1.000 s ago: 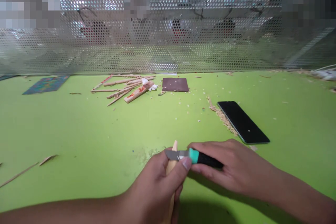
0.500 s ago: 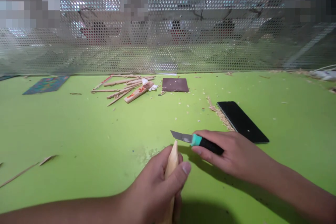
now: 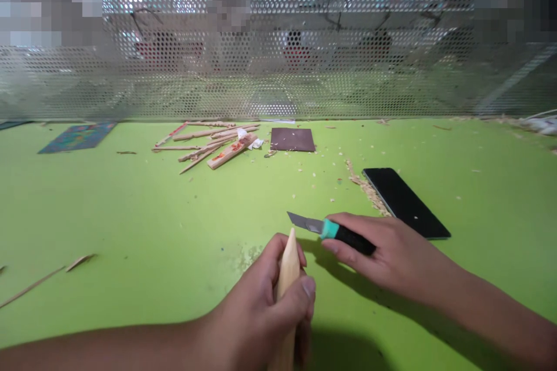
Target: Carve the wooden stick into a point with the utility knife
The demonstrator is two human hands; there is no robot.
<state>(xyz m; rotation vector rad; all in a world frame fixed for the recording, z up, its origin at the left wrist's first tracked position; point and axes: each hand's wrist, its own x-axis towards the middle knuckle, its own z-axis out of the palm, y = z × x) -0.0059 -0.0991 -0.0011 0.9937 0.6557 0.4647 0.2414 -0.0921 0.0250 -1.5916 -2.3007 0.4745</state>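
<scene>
A pale wooden stick [image 3: 289, 269] with a pointed tip stands up out of my left hand [image 3: 272, 307], whose fingers and thumb wrap round it. My right hand [image 3: 378, 249] is closed on a utility knife [image 3: 348, 236] with a black and teal handle. The knife's bare blade points left, just above and to the right of the stick's tip, with a small gap visible between them. The lower end of the stick runs out of view at the bottom edge.
A black phone [image 3: 404, 202] lies right of a line of wood shavings [image 3: 368, 188]. Further back are a brown sheet [image 3: 292, 139], several carved sticks [image 3: 198, 149], a stained wood block [image 3: 232, 152] and a patterned sheet [image 3: 78, 137]. A perforated metal screen [image 3: 278, 69] borders the green table [image 3: 143, 214].
The stick has turned slightly in my left hand, showing more of its cut face. My right hand and the knife have shifted slightly right. The whole view has moved a little.
</scene>
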